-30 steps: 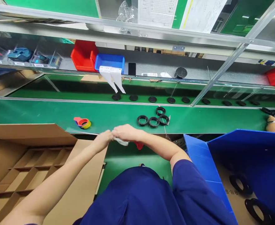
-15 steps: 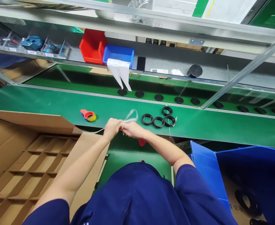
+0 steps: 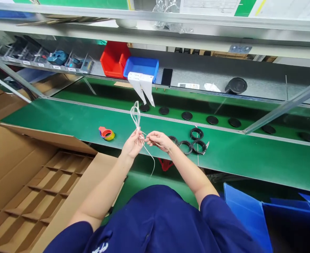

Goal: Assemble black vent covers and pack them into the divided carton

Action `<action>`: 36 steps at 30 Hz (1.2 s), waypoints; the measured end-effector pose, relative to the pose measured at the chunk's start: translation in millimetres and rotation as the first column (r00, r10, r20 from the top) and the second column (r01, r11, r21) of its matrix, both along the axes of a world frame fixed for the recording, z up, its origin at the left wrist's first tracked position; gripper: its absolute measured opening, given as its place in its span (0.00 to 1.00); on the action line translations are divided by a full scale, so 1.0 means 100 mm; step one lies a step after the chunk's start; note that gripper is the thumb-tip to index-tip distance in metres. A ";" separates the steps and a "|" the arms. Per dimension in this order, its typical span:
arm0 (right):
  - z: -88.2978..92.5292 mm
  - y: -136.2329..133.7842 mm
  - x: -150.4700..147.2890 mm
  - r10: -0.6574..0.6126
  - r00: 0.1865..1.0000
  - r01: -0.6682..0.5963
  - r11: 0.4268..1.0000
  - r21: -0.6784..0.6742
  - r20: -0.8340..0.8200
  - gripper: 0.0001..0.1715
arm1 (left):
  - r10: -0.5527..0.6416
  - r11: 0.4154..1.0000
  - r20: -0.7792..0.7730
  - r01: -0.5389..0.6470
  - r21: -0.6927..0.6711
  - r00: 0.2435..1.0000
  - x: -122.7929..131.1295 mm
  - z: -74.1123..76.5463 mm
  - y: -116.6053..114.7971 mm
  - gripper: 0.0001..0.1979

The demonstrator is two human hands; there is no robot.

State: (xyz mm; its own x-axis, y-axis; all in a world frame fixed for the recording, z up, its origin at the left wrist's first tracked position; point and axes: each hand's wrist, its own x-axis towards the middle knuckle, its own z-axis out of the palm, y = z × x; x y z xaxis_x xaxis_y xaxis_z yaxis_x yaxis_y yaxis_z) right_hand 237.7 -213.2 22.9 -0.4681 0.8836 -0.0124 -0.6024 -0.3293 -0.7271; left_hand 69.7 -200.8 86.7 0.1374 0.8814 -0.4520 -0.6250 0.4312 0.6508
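Note:
My left hand [image 3: 132, 143] is pinched on a thin white strap [image 3: 136, 115] that loops upward above the fingers, with one end trailing down below them. My right hand [image 3: 158, 139] is pinched on the same strap just to the right, the two hands nearly touching. Both hover over the near edge of the green conveyor belt [image 3: 73, 121]. Several black rings [image 3: 194, 142] lie on the belt directly right of my right hand. A red, yellow and blue tape dispenser [image 3: 106, 134] lies on the belt to the left.
An open cardboard box with dividers [image 3: 41, 186] stands at the lower left. A blue plastic crate [image 3: 252, 218] is at the lower right. Black discs [image 3: 187, 115] line the far belt. Red [image 3: 114, 59] and blue bins [image 3: 141, 67] sit on the back shelf.
My hands rose and drew slightly apart; the white strap, bunched under my hands before, now stands up in a tall loop. The view swung left, hiding the crate's contents.

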 end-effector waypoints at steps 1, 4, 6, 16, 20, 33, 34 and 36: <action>0.04 -0.01 0.01 -0.016 0.999 0.017 1.000 0.014 -0.044 0.27 | 0.027 0.999 -0.009 -0.027 -0.027 1.000 0.04 0.01 0.04 0.10; 0.13 -0.02 0.08 -0.124 0.989 0.129 0.990 0.059 -0.081 0.29 | 0.003 0.999 -0.057 -0.005 -0.046 0.998 0.13 0.01 0.09 0.08; 0.14 -0.01 0.12 -0.247 0.969 0.245 0.965 0.091 0.004 0.28 | -0.032 0.999 -0.079 0.031 -0.013 0.996 0.17 -0.01 0.12 0.07; 0.16 0.30 -0.05 -0.470 0.849 0.427 0.880 0.208 0.242 0.29 | -0.113 0.993 0.000 0.113 -0.018 0.994 0.20 -0.13 0.73 0.07; 0.24 0.55 -0.06 -0.571 0.686 0.437 0.819 0.373 0.451 0.27 | -0.242 0.965 0.117 0.251 -0.074 0.963 0.21 -0.06 1.03 0.11; 0.40 0.91 0.01 -0.773 0.283 0.795 0.520 0.312 0.568 0.26 | -0.473 0.806 0.341 0.555 -0.205 0.812 0.43 -0.14 1.70 0.13; 0.42 0.89 0.01 -0.776 0.241 0.796 0.502 0.339 0.583 0.27 | -0.491 0.789 0.352 0.578 -0.209 0.797 0.47 -0.16 1.70 0.13; 0.47 0.84 0.04 -0.748 0.196 0.720 0.548 0.425 0.634 0.30 | -0.526 0.757 0.363 0.618 -0.210 0.769 0.57 -0.20 1.69 0.13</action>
State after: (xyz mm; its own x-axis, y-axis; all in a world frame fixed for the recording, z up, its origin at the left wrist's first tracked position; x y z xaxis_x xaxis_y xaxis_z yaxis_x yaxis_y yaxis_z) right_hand 241.6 -129.1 69.6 0.5529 0.8303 0.0706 0.1283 -0.0011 -0.9917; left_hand 126.5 -32.2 66.5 0.7246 0.4207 -0.5459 -0.3209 0.9069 0.2730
